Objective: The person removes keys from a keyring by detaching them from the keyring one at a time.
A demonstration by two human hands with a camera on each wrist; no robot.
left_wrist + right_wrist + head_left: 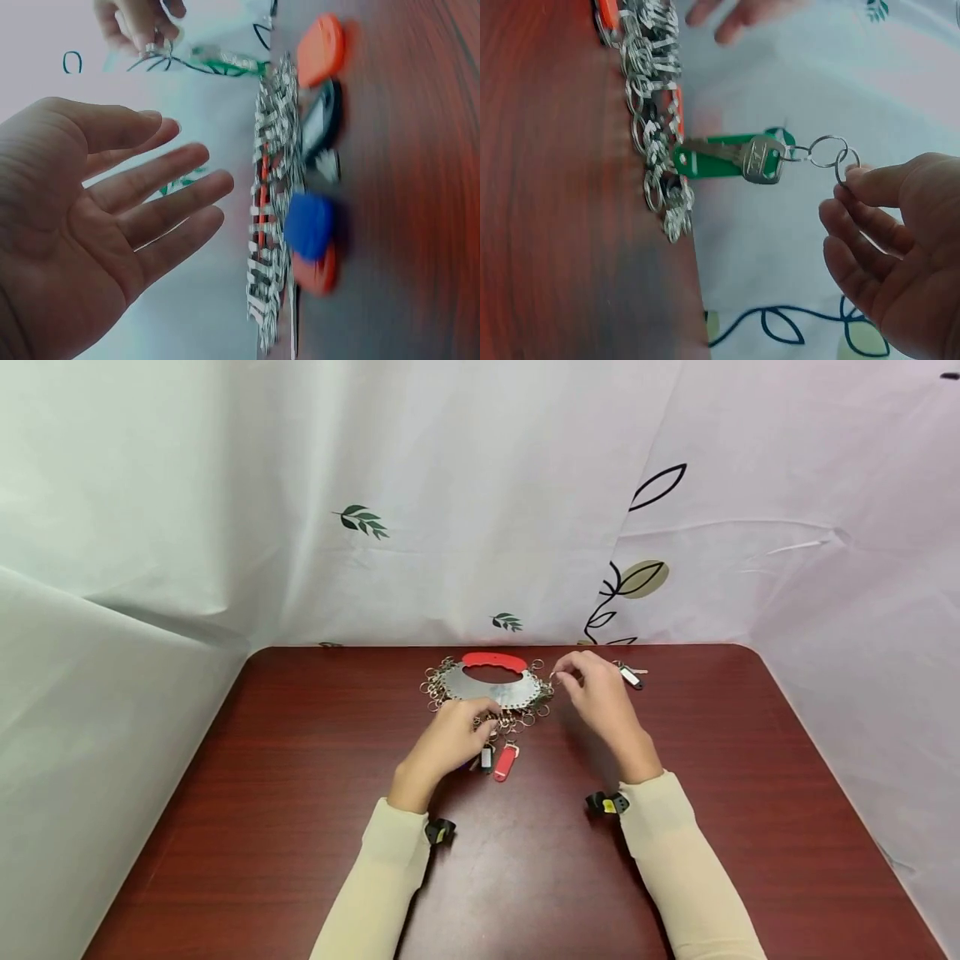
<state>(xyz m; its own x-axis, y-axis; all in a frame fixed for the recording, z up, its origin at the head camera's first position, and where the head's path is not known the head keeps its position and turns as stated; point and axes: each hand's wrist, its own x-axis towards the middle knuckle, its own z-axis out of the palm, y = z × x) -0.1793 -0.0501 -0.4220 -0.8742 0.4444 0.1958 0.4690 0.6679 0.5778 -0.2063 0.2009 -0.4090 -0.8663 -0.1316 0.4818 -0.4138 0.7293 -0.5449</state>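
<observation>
My right hand [596, 693] pinches a split key ring [827, 136] between thumb and fingertip. From the ring hang a silver key [763, 161] and a green key tag [705, 165], raised off the table in the right wrist view. Beside them lies a curved metal key-ring plate [480, 692] with a red handle [493, 662]; many rings hang along its notched edge. My left hand [453, 735] is over the plate's near edge, its fingers extended and holding nothing in the left wrist view.
Before the plate lie a red key tag [506, 763], a black tag with a white label [487, 758] and a blue tag [309, 225]. Another black-and-white tag [631, 677] with a key lies beyond my right hand. A white curtain [450, 527] hangs behind the brown table [300, 827].
</observation>
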